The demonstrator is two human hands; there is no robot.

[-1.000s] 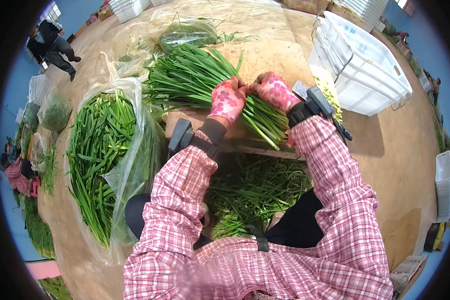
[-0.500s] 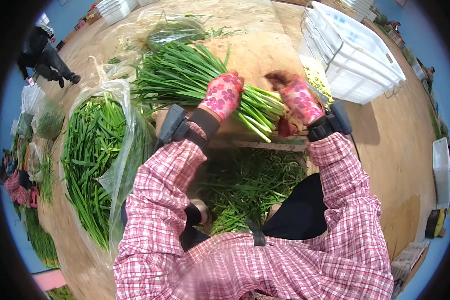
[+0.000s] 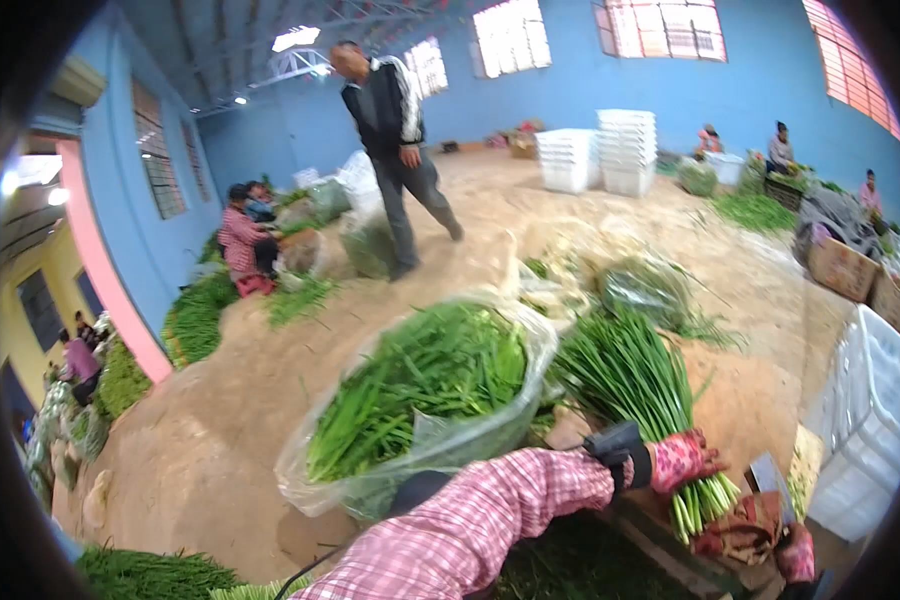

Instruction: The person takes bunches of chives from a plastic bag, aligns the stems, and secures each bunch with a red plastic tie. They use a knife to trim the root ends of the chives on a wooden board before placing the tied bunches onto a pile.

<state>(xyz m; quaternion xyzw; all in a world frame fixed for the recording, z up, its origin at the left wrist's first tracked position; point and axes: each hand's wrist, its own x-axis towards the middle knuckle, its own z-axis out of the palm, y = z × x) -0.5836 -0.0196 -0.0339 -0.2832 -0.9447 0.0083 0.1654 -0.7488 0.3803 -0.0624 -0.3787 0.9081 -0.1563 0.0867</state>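
My left hand (image 3: 682,461), in a pink flowered glove, is closed over a bunch of leafy green stalks (image 3: 625,380) lying on a wooden board (image 3: 760,385). Their pale cut ends stick out on the near side of the hand. By those ends lies a crumpled reddish-brown cloth (image 3: 745,528). A flat grey blade-like piece (image 3: 767,473) rises just behind it. At the lower right my right hand (image 3: 796,553), gloved alike, is beside the cloth and looks curled; what it holds, if anything, I cannot make out.
Left of the board stands a large clear bag (image 3: 305,485) of loose greens. White crates (image 3: 870,430) stand at the right, by a pale yellowish pile (image 3: 804,470). A person (image 3: 390,150) walks ahead; others sit among greens along the walls.
My view has swung up and to the left, showing more of the hall. My left hand stays on the bunch. My right hand is now lower, beside the cloth, toward the edge of view.
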